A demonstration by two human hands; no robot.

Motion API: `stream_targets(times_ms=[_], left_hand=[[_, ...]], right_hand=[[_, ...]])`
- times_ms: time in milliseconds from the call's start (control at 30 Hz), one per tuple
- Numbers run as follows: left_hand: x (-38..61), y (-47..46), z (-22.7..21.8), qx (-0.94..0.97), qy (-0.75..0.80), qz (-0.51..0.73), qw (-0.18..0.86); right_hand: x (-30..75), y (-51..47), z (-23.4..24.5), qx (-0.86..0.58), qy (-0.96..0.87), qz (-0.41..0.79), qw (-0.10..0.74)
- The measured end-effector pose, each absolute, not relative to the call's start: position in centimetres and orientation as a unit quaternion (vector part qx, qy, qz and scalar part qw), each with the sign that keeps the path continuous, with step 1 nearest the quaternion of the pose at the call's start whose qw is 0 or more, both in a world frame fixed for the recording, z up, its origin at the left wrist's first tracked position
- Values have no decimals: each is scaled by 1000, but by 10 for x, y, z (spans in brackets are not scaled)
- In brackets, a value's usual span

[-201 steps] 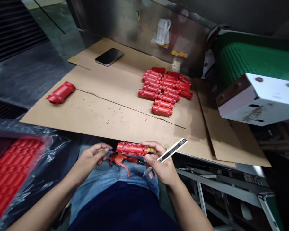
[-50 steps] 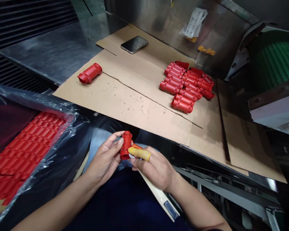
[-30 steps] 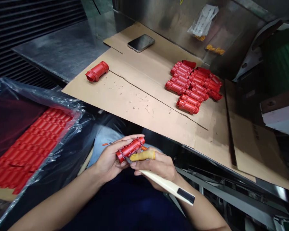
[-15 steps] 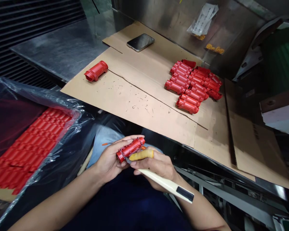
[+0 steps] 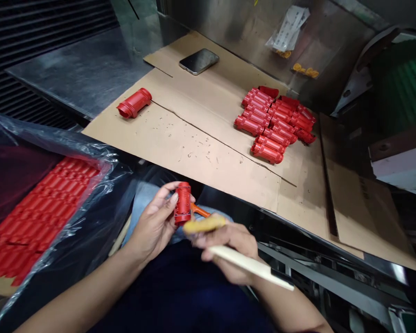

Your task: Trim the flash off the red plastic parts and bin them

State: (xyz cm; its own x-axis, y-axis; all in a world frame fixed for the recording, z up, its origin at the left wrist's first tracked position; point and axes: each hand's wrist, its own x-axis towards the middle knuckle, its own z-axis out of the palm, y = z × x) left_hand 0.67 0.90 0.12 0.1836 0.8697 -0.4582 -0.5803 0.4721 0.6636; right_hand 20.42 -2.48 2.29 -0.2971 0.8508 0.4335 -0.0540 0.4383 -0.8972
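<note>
My left hand (image 5: 156, 226) is closed round a red ribbed plastic cylinder (image 5: 182, 209), held upright over my lap. My right hand (image 5: 225, 245) grips a cream-handled utility knife (image 5: 249, 265) whose handle sticks out to the lower right. Its forefinger wears a yellow finger cot (image 5: 203, 224) just below the part, and the hand is blurred by motion. An orange plastic piece (image 5: 199, 211) shows behind the part.
A cardboard sheet (image 5: 194, 148) covers the bench. On it lie a batch of several red cylinders (image 5: 273, 122), one larger red part (image 5: 134, 102) and a phone (image 5: 198, 61). To my left a plastic-lined box (image 5: 38, 208) holds rows of red parts. A green conveyor (image 5: 398, 83) stands far right.
The red part has turned from lying slanted across my left hand to standing upright. My right hand with the knife has shifted slightly and is in motion.
</note>
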Motion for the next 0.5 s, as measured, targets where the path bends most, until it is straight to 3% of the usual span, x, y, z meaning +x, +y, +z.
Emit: stream_targets(times_ms=[100,267,500], left_hand=[[4,4,1,243,442,565,653],[0,-5,-1,337,477,578,570],[0,-8,1,366,481,577,549]], right_hand=[[202,-27,11,-404,-640,361,545],[197,-23,5,-370,-716,239,541],[199,-24,8,-368,-725,241,530]])
